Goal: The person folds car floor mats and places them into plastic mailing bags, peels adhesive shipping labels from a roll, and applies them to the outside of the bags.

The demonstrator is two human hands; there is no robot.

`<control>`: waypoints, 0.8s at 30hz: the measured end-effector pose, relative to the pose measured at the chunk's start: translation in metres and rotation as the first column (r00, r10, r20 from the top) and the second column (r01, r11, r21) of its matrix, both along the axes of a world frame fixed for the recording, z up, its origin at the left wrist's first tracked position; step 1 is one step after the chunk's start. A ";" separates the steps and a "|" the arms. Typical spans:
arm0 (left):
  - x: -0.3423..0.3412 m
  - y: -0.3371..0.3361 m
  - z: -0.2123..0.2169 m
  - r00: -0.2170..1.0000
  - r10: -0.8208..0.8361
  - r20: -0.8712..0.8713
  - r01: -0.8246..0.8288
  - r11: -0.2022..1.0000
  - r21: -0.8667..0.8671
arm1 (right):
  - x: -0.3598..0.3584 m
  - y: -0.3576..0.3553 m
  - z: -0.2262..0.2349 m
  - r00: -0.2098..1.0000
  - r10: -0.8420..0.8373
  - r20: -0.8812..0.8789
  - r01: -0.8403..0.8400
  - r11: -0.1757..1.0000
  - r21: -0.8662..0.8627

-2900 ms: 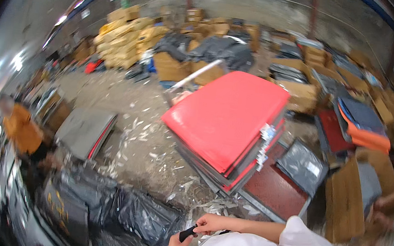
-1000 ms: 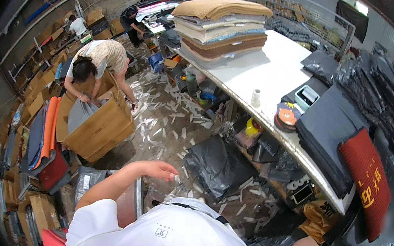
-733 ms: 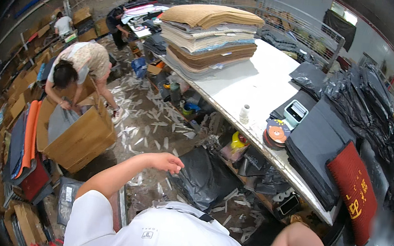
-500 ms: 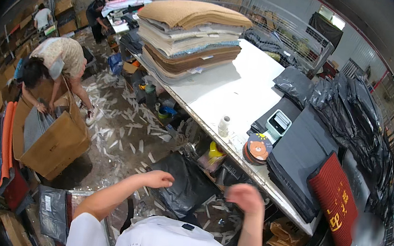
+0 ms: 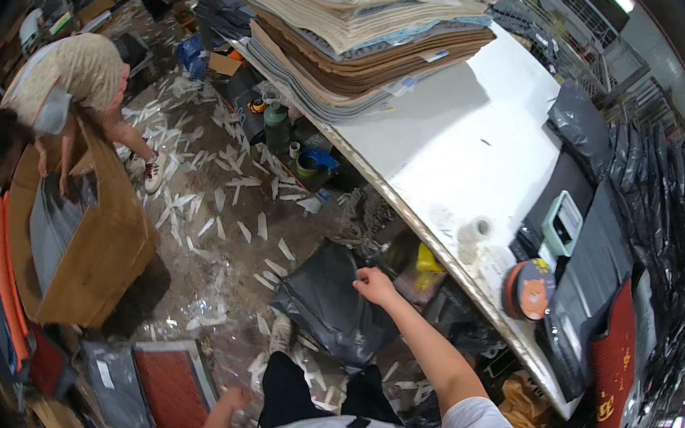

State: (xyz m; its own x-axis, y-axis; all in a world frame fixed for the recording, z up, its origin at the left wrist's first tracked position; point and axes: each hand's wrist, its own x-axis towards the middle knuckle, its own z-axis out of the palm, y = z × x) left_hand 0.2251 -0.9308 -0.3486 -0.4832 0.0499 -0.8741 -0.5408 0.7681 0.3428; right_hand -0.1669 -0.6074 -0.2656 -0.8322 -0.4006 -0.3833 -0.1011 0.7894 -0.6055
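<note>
My right hand [image 5: 374, 284] reaches forward and down to a crumpled black plastic bag [image 5: 330, 310] lying on the floor by the table's edge. Its fingers are curled on the bag's upper edge. My left hand [image 5: 233, 399] hangs low beside my leg, close to a flat red mat with a grey frame [image 5: 177, 388] on the floor. Only part of that hand shows, and I cannot tell whether it holds anything.
A long white table [image 5: 486, 137] carries a tall stack of mats [image 5: 356, 21], a white tape roll [image 5: 475, 230], an orange disc [image 5: 530, 288] and black packets [image 5: 598, 268]. A co-worker [image 5: 70, 86] bends over a cardboard box [image 5: 98, 245]. Paper strips [image 5: 234, 202] litter the floor.
My view has dropped closer to the table and floor. My right hand has come forward onto the black bag. My left hand has sunk from in front of me to my side.
</note>
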 end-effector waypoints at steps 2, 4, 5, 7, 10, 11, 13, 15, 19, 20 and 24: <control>0.023 -0.028 -0.018 0.972 0.226 0.070 -0.224 0.974 -0.032 | -0.031 -0.023 -0.031 0.991 -0.099 -0.085 0.105 0.992 0.074; 0.065 -0.067 -0.066 0.835 0.469 0.286 -0.474 0.879 -0.057 | -0.069 -0.054 -0.051 0.989 -0.048 -0.137 0.074 0.980 0.184; 0.044 -0.066 -0.057 0.806 0.540 0.243 -0.548 0.836 -0.039 | -0.083 -0.064 -0.068 0.974 -0.014 -0.226 0.076 0.960 0.268; -0.037 -0.068 -0.002 0.764 0.619 0.180 -0.631 0.776 0.010 | -0.100 -0.055 -0.108 0.948 -0.023 -0.316 0.152 0.908 0.390; -0.047 -0.103 -0.029 0.553 0.826 0.111 -0.819 0.514 0.253 | -0.131 -0.060 -0.123 0.958 -0.168 -0.233 0.240 0.912 0.331; -0.056 -0.108 -0.033 0.488 0.863 0.133 -0.854 0.440 0.277 | -0.138 -0.068 -0.109 0.955 -0.285 -0.088 0.298 0.925 0.237; -0.096 -0.104 -0.023 0.514 0.851 0.107 -0.828 0.459 0.323 | -0.132 -0.049 -0.092 0.850 -0.486 0.206 0.525 0.817 -0.239; -0.114 -0.106 -0.015 0.488 0.869 0.080 -0.821 0.426 0.381 | -0.109 -0.085 -0.038 0.672 -0.538 0.509 0.735 0.402 -0.545; -0.203 -0.077 0.008 0.668 0.739 0.082 -0.666 0.546 0.508 | -0.047 -0.058 0.059 0.664 -0.296 0.687 0.729 0.048 -0.683; -0.228 -0.062 0.020 0.672 0.739 0.041 -0.613 0.525 0.590 | -0.032 -0.054 0.079 0.674 -0.237 0.700 0.712 -0.041 -0.700; -0.303 0.019 0.098 0.648 0.758 -0.075 -0.265 0.317 0.910 | 0.042 -0.032 0.164 0.748 -0.052 0.662 0.625 -0.281 -0.728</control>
